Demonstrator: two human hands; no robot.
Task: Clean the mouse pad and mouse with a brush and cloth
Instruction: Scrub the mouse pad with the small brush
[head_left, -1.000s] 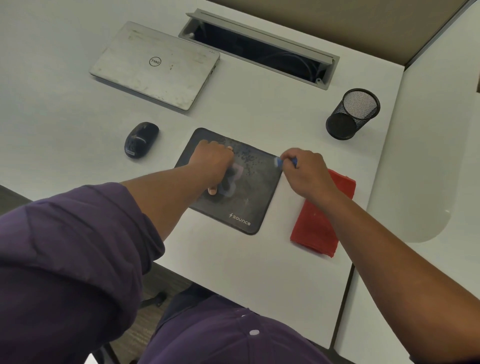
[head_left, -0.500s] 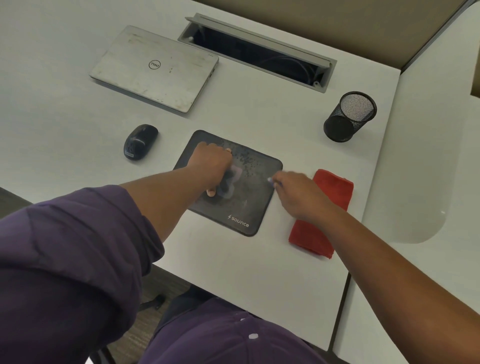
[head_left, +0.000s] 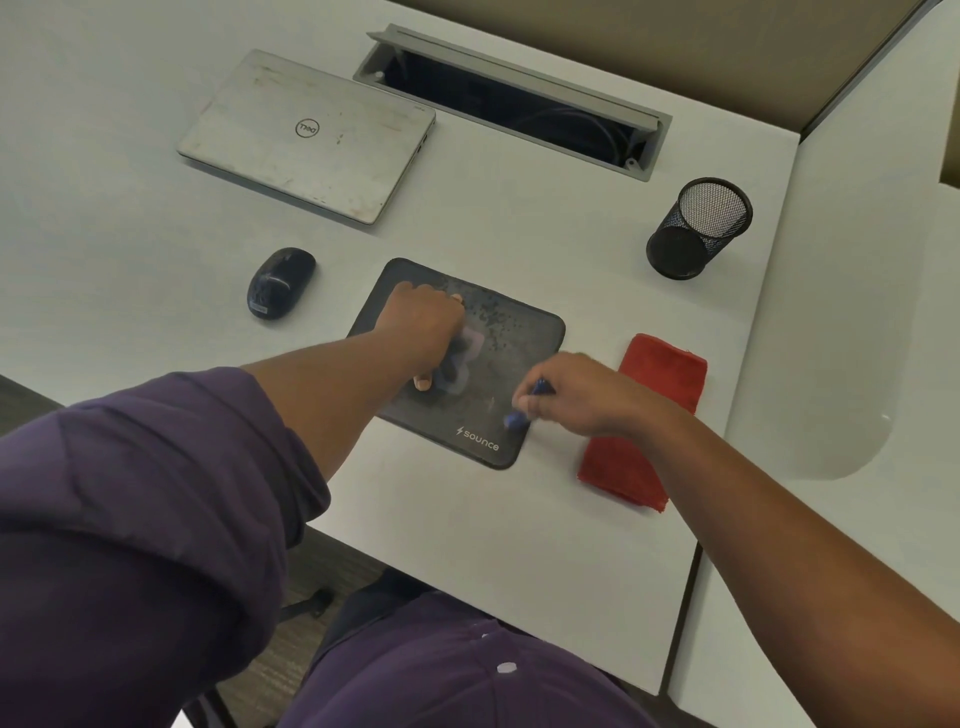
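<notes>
Right hand (head_left: 582, 395) pinching small blue brush (head_left: 519, 415) at near-right corner of dark rectangular fabric mouse pad (head_left: 524, 338), left hand (head_left: 421, 322) spread pinning pad flat; best short, overlapping strokes toward one edge.

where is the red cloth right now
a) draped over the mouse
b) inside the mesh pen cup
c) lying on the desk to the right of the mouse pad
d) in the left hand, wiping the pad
c: the red cloth lies folded on the desk, right of the mouse pad, partly under the right forearm; neither hand grips it.
</notes>
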